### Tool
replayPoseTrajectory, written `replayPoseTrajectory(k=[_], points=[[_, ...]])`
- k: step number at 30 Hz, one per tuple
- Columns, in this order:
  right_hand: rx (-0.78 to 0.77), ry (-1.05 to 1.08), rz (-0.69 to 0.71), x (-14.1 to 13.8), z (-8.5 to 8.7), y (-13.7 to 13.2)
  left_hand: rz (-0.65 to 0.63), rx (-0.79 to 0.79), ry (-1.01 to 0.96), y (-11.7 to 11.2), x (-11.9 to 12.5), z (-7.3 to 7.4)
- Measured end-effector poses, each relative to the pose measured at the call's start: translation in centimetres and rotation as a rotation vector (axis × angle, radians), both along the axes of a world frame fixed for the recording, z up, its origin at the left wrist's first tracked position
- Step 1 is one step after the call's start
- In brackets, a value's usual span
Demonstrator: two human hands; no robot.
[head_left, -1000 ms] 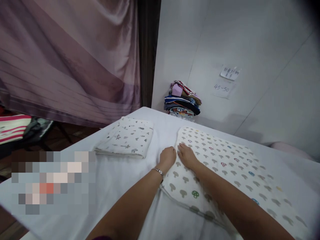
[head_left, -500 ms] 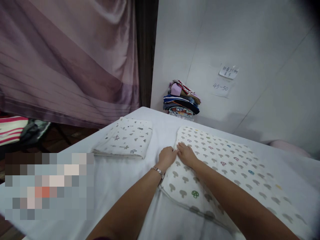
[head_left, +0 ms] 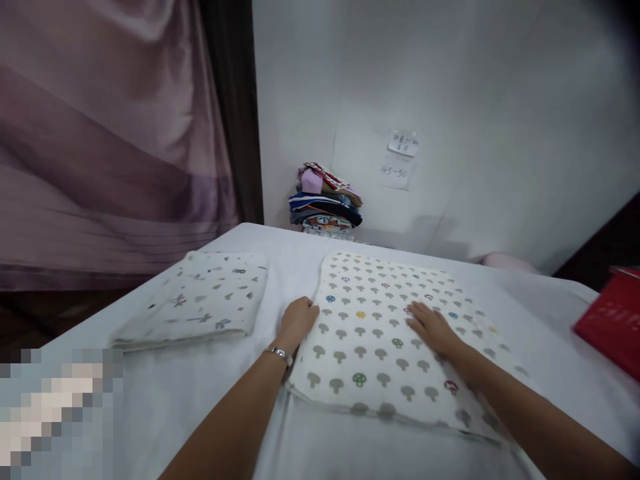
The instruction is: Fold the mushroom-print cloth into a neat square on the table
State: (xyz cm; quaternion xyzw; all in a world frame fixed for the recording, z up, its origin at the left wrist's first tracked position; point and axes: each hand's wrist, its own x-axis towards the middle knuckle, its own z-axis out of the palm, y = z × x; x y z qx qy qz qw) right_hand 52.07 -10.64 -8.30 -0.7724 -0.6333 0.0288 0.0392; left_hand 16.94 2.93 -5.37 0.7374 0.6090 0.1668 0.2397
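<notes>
- Lower left blocked by a pixelated patch (head_left: 55, 407); can't read what's under it.
- Red item (head_left: 610, 327) cut off by right frame edge, blurred; can't tell what it is.
- Upper paper note (head_left: 403, 143) on wall too small to read; lower note (head_left: 395, 173) reads 45-50.
- Right forearm covers part of the mushroom-print cloth (head_left: 360, 333), near edge and right side.
- Cloth lies flat on the white table (head_left: 287, 263), right of the folded leaf-print cloth (head_left: 215, 297), gap between them.
- Left hand (head_left: 299, 320): fingers curled at cloth's left edge, tips hidden. Probably touching; can't tell if it's pinching the edge.
- Right hand (head_left: 433, 328): open, palm down, fingers extended on top of cloth, gripping nothing.
- Silver bracelet (head_left: 280, 355) on left wrist.
</notes>
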Motion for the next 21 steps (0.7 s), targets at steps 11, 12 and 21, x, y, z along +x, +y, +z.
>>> replayPoseTrajectory(k=[11, 12, 21], points=[[-0.040, -0.125, -0.433, 11.0, -0.3, -12.2, -0.018, -0.023, 0.083, 0.4, 0.3, 0.6], [-0.047, -0.137, -0.426, 10.7, -0.4, -12.0, -0.013, -0.019, 0.068, 0.2, 0.3, 0.6], [0.061, -0.056, 0.019, 1.8, 0.9, -2.6, 0.034, -0.117, -0.127, 0.8, -0.1, 0.8]])
